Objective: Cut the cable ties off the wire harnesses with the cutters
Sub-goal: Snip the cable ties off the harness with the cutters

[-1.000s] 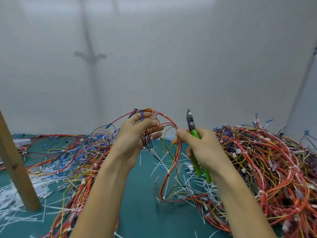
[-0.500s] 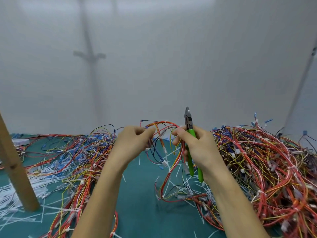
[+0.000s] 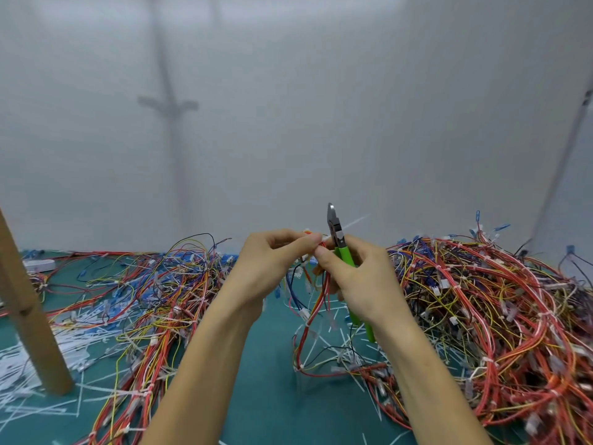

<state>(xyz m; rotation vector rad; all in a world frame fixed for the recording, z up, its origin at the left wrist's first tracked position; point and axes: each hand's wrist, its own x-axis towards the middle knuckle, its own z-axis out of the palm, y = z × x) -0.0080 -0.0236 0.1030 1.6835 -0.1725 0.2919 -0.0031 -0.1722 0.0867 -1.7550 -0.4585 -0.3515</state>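
Note:
My left hand [image 3: 269,264] pinches the top of a red, orange and blue wire harness [image 3: 316,303] that hangs down to the table between both hands. My right hand [image 3: 362,277] grips the green-handled cutters [image 3: 343,252], jaws pointing up. Its thumb and forefinger also touch the harness right beside my left fingertips. A white cable tie tail [image 3: 349,224] sticks out to the upper right behind the jaws.
A big heap of tied harnesses [image 3: 491,316] fills the right side. A flatter spread of harnesses [image 3: 154,300] lies at the left. Cut white ties [image 3: 29,358] litter the green mat [image 3: 266,396]. A slanted wooden post [image 3: 29,316] stands at the left.
Both hands have come together at the top of the harness. The wide wire loop my left hand held up has closed into a hanging bundle, and the cutters have shifted slightly left.

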